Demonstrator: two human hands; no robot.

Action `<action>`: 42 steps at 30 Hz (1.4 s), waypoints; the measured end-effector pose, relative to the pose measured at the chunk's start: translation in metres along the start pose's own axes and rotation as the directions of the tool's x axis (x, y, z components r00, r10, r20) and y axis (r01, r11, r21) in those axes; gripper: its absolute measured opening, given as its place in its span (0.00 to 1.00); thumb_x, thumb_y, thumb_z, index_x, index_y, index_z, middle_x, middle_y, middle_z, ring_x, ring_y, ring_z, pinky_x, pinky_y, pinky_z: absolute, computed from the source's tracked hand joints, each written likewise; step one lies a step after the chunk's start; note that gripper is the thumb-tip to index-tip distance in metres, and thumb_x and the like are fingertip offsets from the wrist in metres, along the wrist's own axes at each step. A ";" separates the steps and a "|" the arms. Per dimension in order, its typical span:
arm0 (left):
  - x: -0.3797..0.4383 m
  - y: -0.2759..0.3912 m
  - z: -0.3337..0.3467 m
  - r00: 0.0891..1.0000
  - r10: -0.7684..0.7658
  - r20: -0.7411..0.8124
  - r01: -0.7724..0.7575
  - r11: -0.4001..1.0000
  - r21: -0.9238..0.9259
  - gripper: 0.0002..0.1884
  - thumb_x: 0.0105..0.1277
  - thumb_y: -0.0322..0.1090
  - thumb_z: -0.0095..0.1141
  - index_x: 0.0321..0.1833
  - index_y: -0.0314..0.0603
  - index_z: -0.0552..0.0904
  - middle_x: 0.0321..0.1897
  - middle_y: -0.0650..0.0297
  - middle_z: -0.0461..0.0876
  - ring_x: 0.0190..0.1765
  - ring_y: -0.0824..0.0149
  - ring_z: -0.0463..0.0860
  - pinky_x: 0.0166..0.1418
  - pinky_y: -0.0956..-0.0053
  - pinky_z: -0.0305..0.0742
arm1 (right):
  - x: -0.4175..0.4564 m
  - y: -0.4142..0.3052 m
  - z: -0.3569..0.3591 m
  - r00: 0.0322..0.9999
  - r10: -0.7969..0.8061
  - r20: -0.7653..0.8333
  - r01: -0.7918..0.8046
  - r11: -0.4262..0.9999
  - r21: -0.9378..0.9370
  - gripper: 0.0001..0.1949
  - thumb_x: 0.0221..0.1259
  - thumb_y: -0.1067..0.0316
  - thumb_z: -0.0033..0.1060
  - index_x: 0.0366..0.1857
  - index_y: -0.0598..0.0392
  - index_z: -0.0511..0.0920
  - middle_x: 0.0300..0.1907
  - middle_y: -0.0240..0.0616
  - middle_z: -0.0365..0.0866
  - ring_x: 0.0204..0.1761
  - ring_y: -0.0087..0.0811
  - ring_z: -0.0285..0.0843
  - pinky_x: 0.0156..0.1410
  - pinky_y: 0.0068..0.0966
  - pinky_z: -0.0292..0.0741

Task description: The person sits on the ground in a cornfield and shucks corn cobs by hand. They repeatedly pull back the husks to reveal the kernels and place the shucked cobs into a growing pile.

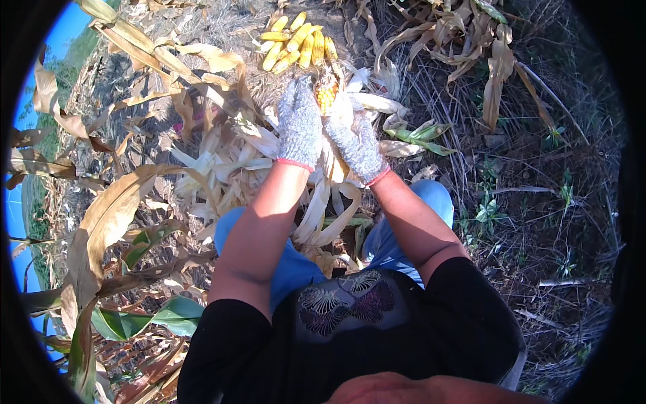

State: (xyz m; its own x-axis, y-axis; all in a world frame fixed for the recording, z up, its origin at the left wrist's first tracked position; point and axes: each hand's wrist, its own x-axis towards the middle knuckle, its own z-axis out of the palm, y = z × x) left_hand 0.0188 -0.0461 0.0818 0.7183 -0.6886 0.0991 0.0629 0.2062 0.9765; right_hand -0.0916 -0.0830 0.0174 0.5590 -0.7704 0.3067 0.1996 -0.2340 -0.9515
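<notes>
Both my hands wear grey knitted gloves with red cuffs. Between them is an ear of corn (327, 98) with yellow kernels showing at its far end and pale husk around the rest. My left hand (300, 121) lies along the ear's left side, fingers pointing away from me. My right hand (357, 144) closes around the husk on the right side and lower part. Loose husk leaves (323, 222) hang down between my knees. Just beyond my hands, several bare yellow corn cobs (298, 43) lie in a pile on the ground.
Stripped husks (222, 171) are heaped at the left, near my knee. Dry corn stalks and leaves (108, 217) stand close on the left side. Green-tinged husks (421, 134) lie to the right of my hands. Dry grass and small weeds (488, 209) cover the ground at the right.
</notes>
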 end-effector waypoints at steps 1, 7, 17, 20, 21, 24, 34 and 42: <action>0.003 -0.005 -0.001 0.999 -0.044 -0.008 0.043 0.995 -0.095 0.19 0.80 0.41 0.46 0.55 0.29 0.81 0.49 0.57 0.83 0.52 0.66 0.80 0.60 0.70 0.74 | 0.000 -0.004 0.001 1.000 -0.026 0.018 0.027 0.999 -0.035 0.29 0.67 0.61 0.65 0.68 0.61 0.68 0.61 0.41 0.77 0.59 0.32 0.75 0.67 0.30 0.71; 0.010 -0.010 -0.001 0.988 -0.152 -0.001 0.145 0.946 -0.292 0.20 0.81 0.42 0.46 0.59 0.29 0.79 0.53 0.58 0.82 0.55 0.67 0.79 0.61 0.71 0.75 | 0.005 -0.034 0.001 0.998 -0.053 -0.024 0.055 0.996 0.075 0.25 0.64 0.60 0.68 0.60 0.64 0.75 0.55 0.47 0.81 0.57 0.37 0.78 0.66 0.34 0.72; 0.002 -0.011 0.005 0.997 -0.058 0.047 0.067 0.977 -0.204 0.22 0.79 0.42 0.52 0.63 0.26 0.76 0.56 0.56 0.81 0.57 0.68 0.78 0.64 0.72 0.73 | 0.001 0.001 -0.003 0.998 0.017 -0.065 -0.014 0.999 0.043 0.29 0.65 0.58 0.68 0.64 0.63 0.71 0.62 0.51 0.74 0.63 0.40 0.72 0.70 0.35 0.68; 0.002 -0.011 0.004 0.999 -0.050 0.000 0.049 0.987 -0.154 0.23 0.79 0.42 0.50 0.64 0.25 0.75 0.57 0.55 0.81 0.57 0.68 0.78 0.64 0.72 0.73 | 0.001 -0.022 -0.003 0.999 -0.038 -0.034 0.032 0.987 -0.158 0.29 0.65 0.57 0.68 0.64 0.63 0.71 0.61 0.50 0.76 0.62 0.41 0.73 0.70 0.36 0.68; 0.001 -0.010 0.005 0.999 -0.052 0.001 0.051 0.989 -0.142 0.24 0.79 0.42 0.50 0.65 0.25 0.75 0.58 0.55 0.80 0.58 0.68 0.78 0.65 0.72 0.72 | 0.000 -0.027 -0.001 0.999 -0.028 -0.040 0.024 0.996 -0.085 0.29 0.64 0.57 0.68 0.63 0.63 0.71 0.60 0.50 0.76 0.62 0.42 0.74 0.70 0.36 0.68; 0.015 -0.028 0.002 0.998 -0.031 -0.057 0.024 0.994 -0.111 0.21 0.80 0.42 0.47 0.60 0.27 0.78 0.52 0.56 0.82 0.53 0.67 0.79 0.61 0.72 0.74 | 0.000 -0.030 0.002 0.997 -0.050 -0.052 0.050 0.999 -0.004 0.28 0.62 0.58 0.70 0.62 0.63 0.73 0.57 0.50 0.78 0.59 0.43 0.76 0.68 0.37 0.70; 0.017 -0.029 0.003 0.930 -0.361 0.063 0.312 0.690 -0.654 0.18 0.76 0.46 0.52 0.48 0.34 0.78 0.38 0.56 0.83 0.41 0.59 0.85 0.47 0.64 0.80 | 0.008 -0.009 0.000 0.973 -0.171 -0.157 0.134 0.966 -0.220 0.26 0.63 0.59 0.68 0.61 0.64 0.73 0.53 0.50 0.78 0.56 0.44 0.77 0.66 0.38 0.72; 0.009 -0.003 -0.006 0.868 0.496 -0.024 -0.316 0.589 0.744 0.23 0.59 0.48 0.71 0.45 0.36 0.78 0.35 0.59 0.80 0.38 0.64 0.81 0.43 0.69 0.77 | 0.000 -0.021 0.007 0.963 -0.199 -0.183 0.156 0.961 -0.227 0.28 0.68 0.57 0.64 0.65 0.64 0.69 0.61 0.56 0.75 0.64 0.45 0.73 0.71 0.37 0.68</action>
State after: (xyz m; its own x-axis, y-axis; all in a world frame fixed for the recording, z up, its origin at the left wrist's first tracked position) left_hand 0.0290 -0.0484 0.0784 0.6713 -0.4786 0.5659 -0.7053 -0.1781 0.6861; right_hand -0.0901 -0.0739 0.0371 0.3511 -0.8035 0.4807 0.0961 -0.4798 -0.8721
